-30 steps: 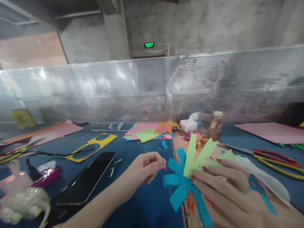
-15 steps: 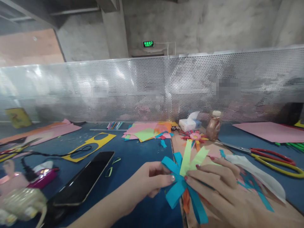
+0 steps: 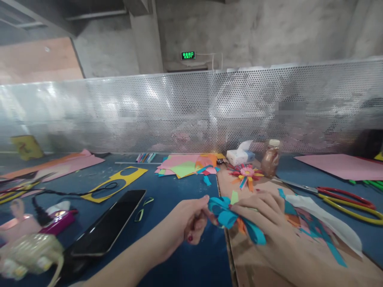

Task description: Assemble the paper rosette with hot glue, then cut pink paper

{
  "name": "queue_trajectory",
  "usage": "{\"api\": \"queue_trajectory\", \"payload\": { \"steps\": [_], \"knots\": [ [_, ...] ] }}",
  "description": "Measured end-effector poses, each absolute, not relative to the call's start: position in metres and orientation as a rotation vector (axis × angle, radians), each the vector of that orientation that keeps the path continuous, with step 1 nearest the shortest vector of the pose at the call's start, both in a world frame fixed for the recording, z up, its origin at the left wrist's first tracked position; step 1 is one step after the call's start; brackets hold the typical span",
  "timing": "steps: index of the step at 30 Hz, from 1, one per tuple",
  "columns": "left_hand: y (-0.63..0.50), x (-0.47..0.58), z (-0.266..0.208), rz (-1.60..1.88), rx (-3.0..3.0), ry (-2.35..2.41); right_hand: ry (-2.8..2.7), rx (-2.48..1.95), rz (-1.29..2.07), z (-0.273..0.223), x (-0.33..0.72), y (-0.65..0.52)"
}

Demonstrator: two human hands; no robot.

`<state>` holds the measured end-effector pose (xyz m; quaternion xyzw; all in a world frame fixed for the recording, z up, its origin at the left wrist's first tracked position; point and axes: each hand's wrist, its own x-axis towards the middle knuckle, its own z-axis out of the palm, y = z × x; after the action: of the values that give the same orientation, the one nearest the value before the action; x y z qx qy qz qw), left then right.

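My left hand [image 3: 190, 221] and my right hand [image 3: 263, 211] both pinch a bundle of paper strips [image 3: 231, 219], mostly blue with some orange and a bit of light green. The bundle sits low over the edge of a brown cardboard sheet [image 3: 248, 263] on the blue table [image 3: 167, 191]. Blue loops curl between my two thumbs. A finished paper flower [image 3: 245, 172] in red, pink and orange lies farther back on the cardboard.
A dark phone [image 3: 109, 227] lies left of my left arm. Coloured paper sheets [image 3: 185, 165], a tissue box [image 3: 240, 155] and a small bottle [image 3: 271, 158] stand behind. Red and yellow scissors [image 3: 347, 199] lie right. A perforated metal screen [image 3: 191, 111] closes the back.
The strip bundle has come down from upright and fanned to low and flat by the cardboard. My left hand has closed onto its blue strips; earlier it was apart from them.
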<state>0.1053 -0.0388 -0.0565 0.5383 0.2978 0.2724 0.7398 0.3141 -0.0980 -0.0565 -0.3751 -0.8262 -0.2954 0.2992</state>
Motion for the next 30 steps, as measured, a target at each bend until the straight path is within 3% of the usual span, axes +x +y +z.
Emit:
{"api": "queue_trajectory", "payload": {
  "steps": [10,19,25,30],
  "knots": [
    [-0.038,0.101,-0.051,0.674,1.352,0.59,-1.809,-1.144,-0.553,-0.068,0.311,-0.076],
    [-0.026,0.096,-0.049,0.82,0.78,0.315,-1.35,-1.361,0.469,-0.042,0.311,-0.074],
    [-0.017,0.083,-0.04,0.884,0.703,0.105,-1.105,-1.272,0.734,-0.042,0.312,-0.072],
    [-0.017,0.087,-0.046,1.015,1.074,0.422,-1.207,-1.366,0.825,-0.045,0.298,-0.078]
  ]
}}
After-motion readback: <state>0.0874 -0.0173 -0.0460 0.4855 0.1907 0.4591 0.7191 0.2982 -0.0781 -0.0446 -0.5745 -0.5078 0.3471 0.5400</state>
